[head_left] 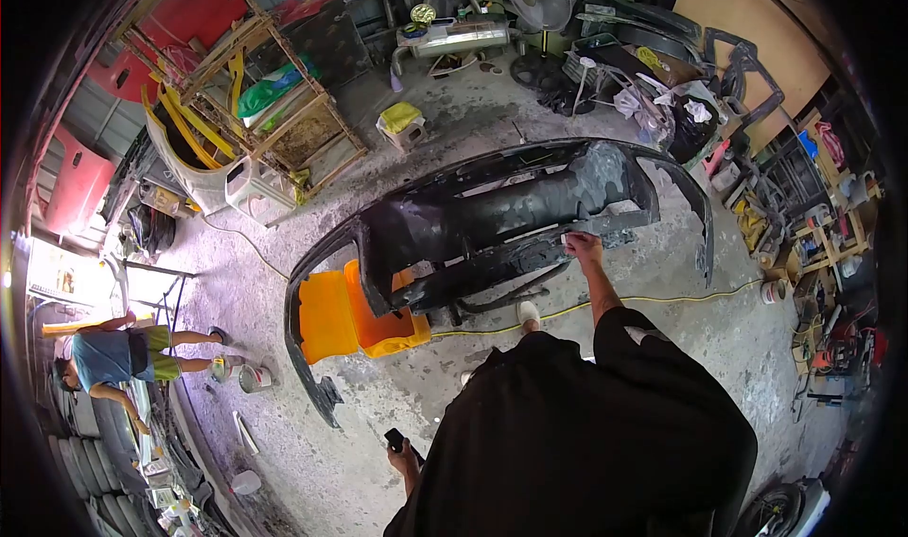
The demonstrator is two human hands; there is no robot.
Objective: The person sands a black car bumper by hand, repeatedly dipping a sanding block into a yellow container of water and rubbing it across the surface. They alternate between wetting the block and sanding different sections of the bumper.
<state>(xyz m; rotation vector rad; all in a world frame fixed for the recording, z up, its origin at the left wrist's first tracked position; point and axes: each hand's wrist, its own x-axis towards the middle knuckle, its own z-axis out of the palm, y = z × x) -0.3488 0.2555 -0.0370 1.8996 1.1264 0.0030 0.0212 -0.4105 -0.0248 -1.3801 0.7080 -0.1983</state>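
Note:
A large black car bumper (501,206) lies across the middle of the view, its left part over an orange plastic chair (326,320). My right hand (584,247) is at the bumper's near edge, fingers closed round a small whitish piece (567,240) that I cannot make out well. Low in the view, at the left of my black clothing, my left hand (405,459) holds a small black object (394,439), perhaps a phone, away from the bumper.
At the far left, another person (112,357) stands by buckets (253,378). A yellow hose (662,300) crosses the floor near my feet. Behind the bumper are a stool (402,126), a fan (539,0) and a rack (255,93). Clutter lines the right side.

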